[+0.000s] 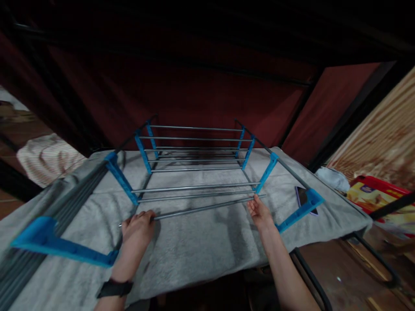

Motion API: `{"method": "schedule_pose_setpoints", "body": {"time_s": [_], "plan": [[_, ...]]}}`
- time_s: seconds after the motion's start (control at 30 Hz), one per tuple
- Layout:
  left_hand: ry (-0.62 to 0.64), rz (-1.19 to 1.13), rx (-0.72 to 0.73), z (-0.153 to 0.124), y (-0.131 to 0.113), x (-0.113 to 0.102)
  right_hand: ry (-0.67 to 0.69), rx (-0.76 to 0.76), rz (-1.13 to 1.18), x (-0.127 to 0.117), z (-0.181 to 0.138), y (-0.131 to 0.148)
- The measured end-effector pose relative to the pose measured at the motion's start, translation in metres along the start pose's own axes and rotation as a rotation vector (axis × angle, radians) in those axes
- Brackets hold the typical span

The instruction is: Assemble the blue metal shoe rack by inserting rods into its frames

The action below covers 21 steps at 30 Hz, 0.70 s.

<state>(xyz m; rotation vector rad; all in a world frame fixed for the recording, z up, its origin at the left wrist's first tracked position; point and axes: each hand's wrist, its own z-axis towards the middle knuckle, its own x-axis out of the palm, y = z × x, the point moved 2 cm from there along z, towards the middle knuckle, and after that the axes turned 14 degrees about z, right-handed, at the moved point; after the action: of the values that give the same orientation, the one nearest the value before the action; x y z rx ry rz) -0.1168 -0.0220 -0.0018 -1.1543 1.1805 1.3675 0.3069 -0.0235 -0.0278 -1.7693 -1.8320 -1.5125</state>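
A loose grey metal rod (201,208) runs between my two hands, tilted slightly up to the right. My left hand (138,228) wraps round it near its left end, which pokes out past the fingers. Close to the other end, my right hand (259,211) pinches it, and the tip sticks out beyond. Behind the rod stands a rack frame (194,187) of grey crossbars joined to blue plastic brackets (267,172). The nearest blue brackets, left (74,251) and right (300,210), have no crossbar between them.
A bundle of grey rods (81,194) lies along the left side. A phone (304,199) rests by the right bracket on the grey cloth (201,246). Red-and-yellow packaging (372,194) sits at the far right. Dark metal posts (353,116) and a dark red panel (207,95) stand behind.
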Motion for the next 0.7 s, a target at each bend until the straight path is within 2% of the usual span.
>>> {"method": "schedule_pose_setpoints", "body": {"time_s": [0.2, 0.3, 0.4, 0.47, 0.57, 0.7], "plan": [[-0.054, 0.012, -0.203, -0.009, 0.004, -0.007, -0.027, 0.029, 0.001, -0.010, 0.010, 0.009], [-0.131, -0.102, -0.311, -0.013, 0.009, -0.013, -0.032, 0.018, -0.014, -0.014, 0.015, 0.013], [-0.186, -0.568, -0.484, -0.010, 0.018, -0.014, -0.036, 0.021, -0.037, -0.016, 0.018, 0.015], [-0.145, -0.894, -0.571, -0.005, 0.024, -0.008, -0.053, 0.021, -0.046, -0.016, 0.018, 0.016], [-0.077, -1.165, -0.613, 0.003, 0.028, 0.001, -0.074, 0.018, -0.046, -0.016, 0.019, 0.017], [-0.088, -1.503, -0.705, 0.005, 0.028, 0.007, -0.073, 0.013, -0.058, -0.018, 0.021, 0.018]]}}
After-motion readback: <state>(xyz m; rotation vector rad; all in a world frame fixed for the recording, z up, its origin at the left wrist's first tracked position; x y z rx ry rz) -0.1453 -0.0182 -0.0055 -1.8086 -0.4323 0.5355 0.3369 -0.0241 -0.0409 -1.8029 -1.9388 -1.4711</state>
